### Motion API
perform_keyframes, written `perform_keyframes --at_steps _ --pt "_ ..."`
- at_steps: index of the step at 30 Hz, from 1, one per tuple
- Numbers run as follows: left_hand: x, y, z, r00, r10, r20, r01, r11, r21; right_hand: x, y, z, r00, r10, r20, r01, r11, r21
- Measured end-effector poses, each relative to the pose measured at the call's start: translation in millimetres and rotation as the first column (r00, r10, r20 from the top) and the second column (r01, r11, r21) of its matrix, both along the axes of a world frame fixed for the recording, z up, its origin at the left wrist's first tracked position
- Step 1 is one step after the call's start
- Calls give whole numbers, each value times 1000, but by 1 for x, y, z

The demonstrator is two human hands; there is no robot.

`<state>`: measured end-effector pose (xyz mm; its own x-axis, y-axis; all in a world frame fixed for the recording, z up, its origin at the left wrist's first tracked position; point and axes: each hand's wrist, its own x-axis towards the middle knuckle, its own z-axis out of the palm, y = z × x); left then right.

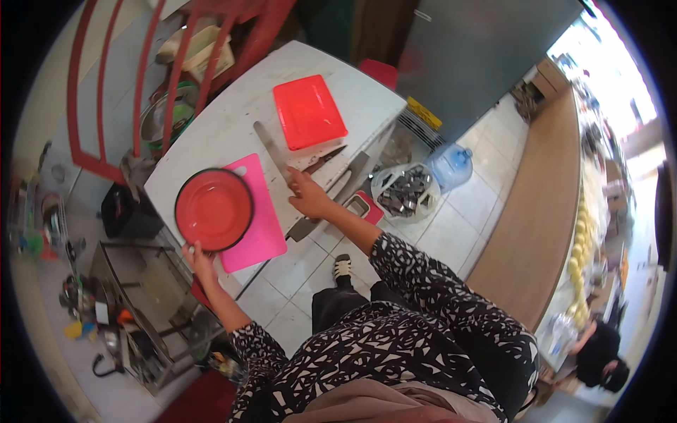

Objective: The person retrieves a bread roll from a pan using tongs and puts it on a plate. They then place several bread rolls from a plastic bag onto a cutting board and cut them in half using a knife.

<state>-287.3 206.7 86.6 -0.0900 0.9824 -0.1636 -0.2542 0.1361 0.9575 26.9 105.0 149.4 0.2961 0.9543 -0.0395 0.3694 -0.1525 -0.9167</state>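
A round red bowl [214, 209] with a dark rim sits over part of a pink cutting board [262, 224] on the white table. At its near edge, my left hand [201, 262] grips the rim with the fingers. My right hand [308, 197] is over the table, right of the board, its fingers curled at the near end of a long grey-bladed knife [268, 144]; the handle is hidden by the hand. Close beyond those fingers lies a second, dark-tipped knife [328, 158]. Farther back rests a red rectangular plastic tray [309, 113].
The white table [226, 134] ends just beyond my right wrist. On the floor to the right stand a white plastic bag [407, 190] of metal pieces and a water jug [450, 168]. A red chair [141, 92] is at the far left, a metal rack [141, 289] below it.
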Motion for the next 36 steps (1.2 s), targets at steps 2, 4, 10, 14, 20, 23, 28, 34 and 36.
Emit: perform_keyframes --at_steps 2,4,10,14,20,23,28,34,36 --pt "-20 -15 15 997 14 70 -14 1000 2 -7 1 1 990 23 -141 -29 999 -40" --pt "-35 -27 36 992 -1 124 -4 999 39 -9 0 3 934 51 353 -94 990 104" --pt "-9 -35 107 958 -239 159 199 952 232 -1 -139 -22 918 226 327 -249 968 27" --pt "97 -42 141 696 -715 68 652 669 358 -1 -311 -47 963 66 262 27 942 -335" --pt "306 -205 146 29 -941 338 905 168 390 -97 -571 -61 614 -750 245 782 536 -319" --pt "379 -341 139 -730 -490 477 671 -378 638 -178 -655 -50 287 -929 233 923 203 -328" --pt "387 -514 142 -567 -483 667 770 -599 221 -266 -694 -47 -196 -957 214 889 -266 -373" --pt "391 -652 182 -679 -304 669 597 -758 261 -268 -706 -60 -516 -856 -43 786 -452 -422" --pt "395 -707 181 -693 -254 675 548 -793 264 -258 -734 -71 -447 -892 -69 844 -395 -362"
